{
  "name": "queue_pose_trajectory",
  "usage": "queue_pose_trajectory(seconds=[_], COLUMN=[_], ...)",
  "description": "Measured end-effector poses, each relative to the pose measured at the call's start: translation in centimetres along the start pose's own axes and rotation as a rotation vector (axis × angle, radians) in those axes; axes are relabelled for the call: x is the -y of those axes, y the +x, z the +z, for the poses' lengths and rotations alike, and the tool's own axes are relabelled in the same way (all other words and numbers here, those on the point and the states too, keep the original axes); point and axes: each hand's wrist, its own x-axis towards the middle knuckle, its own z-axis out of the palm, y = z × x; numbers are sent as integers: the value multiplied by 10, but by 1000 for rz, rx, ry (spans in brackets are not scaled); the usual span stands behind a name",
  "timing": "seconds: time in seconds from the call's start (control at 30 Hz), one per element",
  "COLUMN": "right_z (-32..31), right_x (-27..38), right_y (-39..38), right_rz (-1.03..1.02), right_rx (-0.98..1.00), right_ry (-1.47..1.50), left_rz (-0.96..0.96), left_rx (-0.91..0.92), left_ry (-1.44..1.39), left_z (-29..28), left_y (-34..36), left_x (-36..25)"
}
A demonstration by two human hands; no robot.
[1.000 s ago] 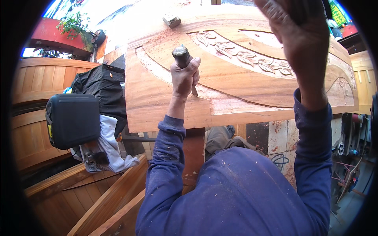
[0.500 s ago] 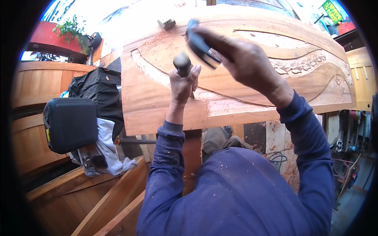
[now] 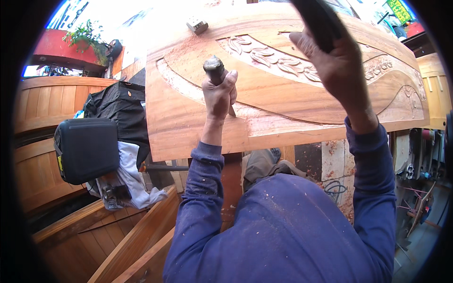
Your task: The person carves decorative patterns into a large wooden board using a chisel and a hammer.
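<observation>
A large wooden panel (image 3: 184, 129) lies before me, with a leafy vine carved in relief (image 3: 283, 63) and recessed curved bands cut into it. My left hand (image 3: 218, 99) is wrapped round a chisel (image 3: 214, 68). The worn butt of its handle points up, and its blade shows below the fist, against the panel near a recessed edge. High at the right, my right hand (image 3: 340, 70) grips a hammer (image 3: 323, 23) by its dark handle. The hammer's head lies beyond the top of the view. Both hands are closed.
A small block (image 3: 197, 26) sits among wood shavings near the panel's far edge. At left are a black hard case (image 3: 87, 151), a black bag (image 3: 115, 106) and a white cloth (image 3: 134, 177). Wooden boards (image 3: 127, 240) lean at lower left, and a cable (image 3: 335, 188) coils below the panel.
My right hand has swung the hammer up and to the right, away from the chisel, uncovering the carved leaves. My left hand and the chisel have stayed nearly in place.
</observation>
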Motion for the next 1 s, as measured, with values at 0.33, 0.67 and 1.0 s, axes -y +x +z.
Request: queue_pose_trajectory(seconds=[0.33, 0.67, 1.0], right_z=[77, 33, -4], right_x=[-25, -39, -11], right_y=[-12, -17, -5], right_rz=[-285, -131, -24], right_rx=[311, 43, -18], right_ry=[-327, 57, 38], left_rz=[96, 35, 12], left_rx=[51, -61, 7], left_ry=[4, -114, 10], left_z=[-2, -27, 10], left_y=[-12, 18, -1], left_x=[17, 9, 3])
